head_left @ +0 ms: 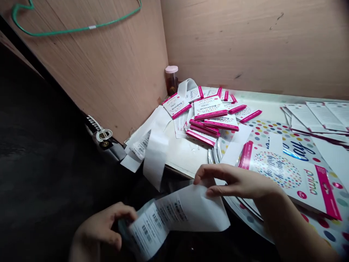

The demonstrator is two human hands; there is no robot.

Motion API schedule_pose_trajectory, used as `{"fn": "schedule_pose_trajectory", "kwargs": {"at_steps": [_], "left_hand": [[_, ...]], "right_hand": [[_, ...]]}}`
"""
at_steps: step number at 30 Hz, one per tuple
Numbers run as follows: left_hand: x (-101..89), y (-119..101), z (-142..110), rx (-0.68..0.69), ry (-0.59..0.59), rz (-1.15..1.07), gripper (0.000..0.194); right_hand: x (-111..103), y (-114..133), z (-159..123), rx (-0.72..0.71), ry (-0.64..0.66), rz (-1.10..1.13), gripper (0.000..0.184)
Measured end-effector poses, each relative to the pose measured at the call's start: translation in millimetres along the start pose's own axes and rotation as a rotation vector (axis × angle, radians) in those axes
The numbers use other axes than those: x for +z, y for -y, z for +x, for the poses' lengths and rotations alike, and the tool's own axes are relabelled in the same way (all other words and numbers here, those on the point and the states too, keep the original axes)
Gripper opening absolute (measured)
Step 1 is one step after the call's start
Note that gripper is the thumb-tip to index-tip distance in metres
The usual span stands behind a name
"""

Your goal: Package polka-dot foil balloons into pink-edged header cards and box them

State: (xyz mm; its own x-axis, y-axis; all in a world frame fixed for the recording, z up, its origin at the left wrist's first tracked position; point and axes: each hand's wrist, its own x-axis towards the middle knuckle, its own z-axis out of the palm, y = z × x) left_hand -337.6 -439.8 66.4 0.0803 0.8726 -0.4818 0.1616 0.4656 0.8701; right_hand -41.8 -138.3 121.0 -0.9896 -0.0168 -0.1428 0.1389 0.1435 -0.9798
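Note:
A white strip of barcode labels [178, 213] hangs bent in front of the table edge. My right hand [231, 182] pinches its upper right part between thumb and fingers. At the strip's lower left end is my left hand [102, 225], slightly blurred, its thumb and index finger apart. The index finger is close to the strip and a bluish translucent edge; whether it touches them I cannot tell. To the right of my right hand lies a pink-and-white birthday packet [283, 178], on top of round dotted sheets [329, 233].
Several smaller pink-edged packets [209, 107] are heaped at the back. More label strip [156, 154] hangs over the table's left edge. A jar with a pink lid [171, 80] stands in the corner. Scissors [103, 135] hang beside the left panel; a green hanger [81, 31] is above.

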Motion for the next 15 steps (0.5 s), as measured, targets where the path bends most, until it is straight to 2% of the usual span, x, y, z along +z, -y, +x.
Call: {"fn": "schedule_pose_trajectory", "kwargs": {"at_steps": [2,4,6,8,9,10,13,14,15], "left_hand": [[21.4,-22,34,0.026,0.225,-0.095,0.073],[45.8,-43,66,0.009,0.347,-0.281,0.079],[66.5,-58,88,0.040,0.366,-0.382,0.081],[80.5,-67,99,0.077,0.302,-0.418,0.068],[85.5,-70,101,0.082,0.231,-0.448,0.059],[89.6,-73,102,0.079,0.132,-0.501,0.052],[100.6,-79,104,0.055,-0.209,-0.733,0.047],[104.3,-80,104,0.062,-0.306,-0.803,0.045],[107.8,-82,105,0.072,-0.385,-0.854,0.044]], "right_hand": [[-3,8,15,-0.033,0.105,-0.026,0.028],[-8,14,32,-0.075,0.178,-0.048,0.029],[-14,15,47,-0.101,0.219,-0.085,0.029],[-17,13,56,-0.101,0.188,-0.174,0.028],[-16,12,56,-0.104,0.099,-0.251,0.026],[-13,10,55,-0.113,-0.059,-0.349,0.024],[13,5,38,-0.138,-0.739,-0.623,0.017],[26,3,30,-0.134,-0.908,-0.664,0.014],[41,-1,23,-0.122,-0.998,-0.666,0.011]]}}
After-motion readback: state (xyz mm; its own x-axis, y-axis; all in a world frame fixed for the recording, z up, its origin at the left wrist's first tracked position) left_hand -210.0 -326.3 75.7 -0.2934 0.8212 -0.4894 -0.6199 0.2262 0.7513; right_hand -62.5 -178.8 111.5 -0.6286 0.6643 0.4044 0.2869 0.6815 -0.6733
